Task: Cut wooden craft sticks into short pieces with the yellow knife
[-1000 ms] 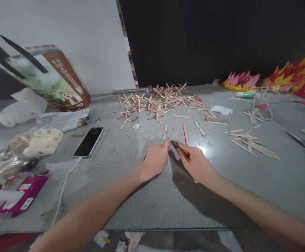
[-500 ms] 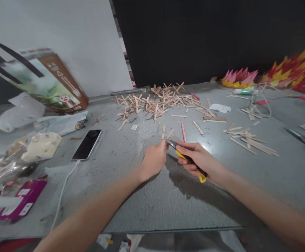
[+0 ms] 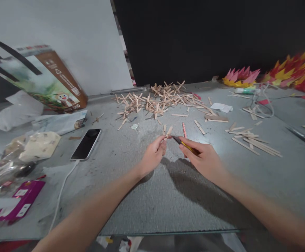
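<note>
My left hand (image 3: 154, 154) pinches a small wooden stick (image 3: 169, 132) that pokes up past its fingertips. In my right hand (image 3: 203, 155) is a yellow and black utility knife (image 3: 188, 146), its tip angled toward the stick and close to the left fingertips. Whether the blade touches the wood, I cannot tell. Just beyond my left hand another short stick (image 3: 164, 129) shows. A pink patterned thin rod (image 3: 184, 129) lies behind the knife, partly hidden by my right hand.
Farther back spreads a heap of crossed wooden sticks (image 3: 157, 101); loose sticks (image 3: 257, 141) lie to the right. A phone (image 3: 86, 144) with a cable, plastic bags and a purple box (image 3: 21, 201) occupy the left. Scissors (image 3: 299, 135) rest at far right, near folded paper flowers (image 3: 241, 77).
My left hand has turned, and the stick in it now shows above the fingers. The knife has rolled and lies flatter, its tip drawn slightly right.
</note>
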The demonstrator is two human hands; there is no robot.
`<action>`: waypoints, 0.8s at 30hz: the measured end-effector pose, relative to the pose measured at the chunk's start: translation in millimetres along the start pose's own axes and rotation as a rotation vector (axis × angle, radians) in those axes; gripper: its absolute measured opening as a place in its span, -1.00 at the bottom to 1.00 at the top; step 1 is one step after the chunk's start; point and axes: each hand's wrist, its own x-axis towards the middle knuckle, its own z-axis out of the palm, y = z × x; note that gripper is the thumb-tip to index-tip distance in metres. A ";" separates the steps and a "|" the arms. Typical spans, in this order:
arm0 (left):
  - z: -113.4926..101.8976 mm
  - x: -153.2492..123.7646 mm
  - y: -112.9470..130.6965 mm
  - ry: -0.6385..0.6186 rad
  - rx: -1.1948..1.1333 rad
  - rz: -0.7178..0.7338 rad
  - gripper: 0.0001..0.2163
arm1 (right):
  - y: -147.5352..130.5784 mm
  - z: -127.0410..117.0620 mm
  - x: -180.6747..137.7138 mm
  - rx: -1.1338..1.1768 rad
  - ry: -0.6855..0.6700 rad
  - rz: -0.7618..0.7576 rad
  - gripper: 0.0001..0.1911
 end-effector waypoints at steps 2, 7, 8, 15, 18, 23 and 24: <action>0.2 0.4 -2.5 0.002 -0.052 -0.005 -0.54 | 1.5 -1.0 0.1 -0.047 -0.001 -0.016 -0.46; -0.5 -1.0 -3.7 -0.019 -0.116 -0.035 -0.63 | 0.6 -3.3 0.9 -0.111 0.047 -0.024 -0.50; -0.8 -1.5 -2.6 -0.028 -0.120 -0.045 -0.66 | -0.1 -3.7 1.2 -0.123 0.069 -0.023 -0.51; -2.4 -6.2 9.5 -0.128 -0.099 -0.054 -0.66 | 0.4 -6.1 5.1 -0.146 0.144 -0.008 -0.67; -1.7 -7.1 10.3 -0.146 -0.127 -0.073 -0.63 | 1.8 -6.0 6.3 -0.092 0.101 0.007 -0.61; -1.0 -6.5 6.8 -0.122 -0.190 -0.089 -0.61 | 0.5 -5.1 6.1 0.109 0.069 0.053 -0.62; -1.2 -6.1 6.5 -0.121 -0.194 -0.088 -0.61 | 0.1 -5.1 6.0 0.116 0.070 0.046 -0.62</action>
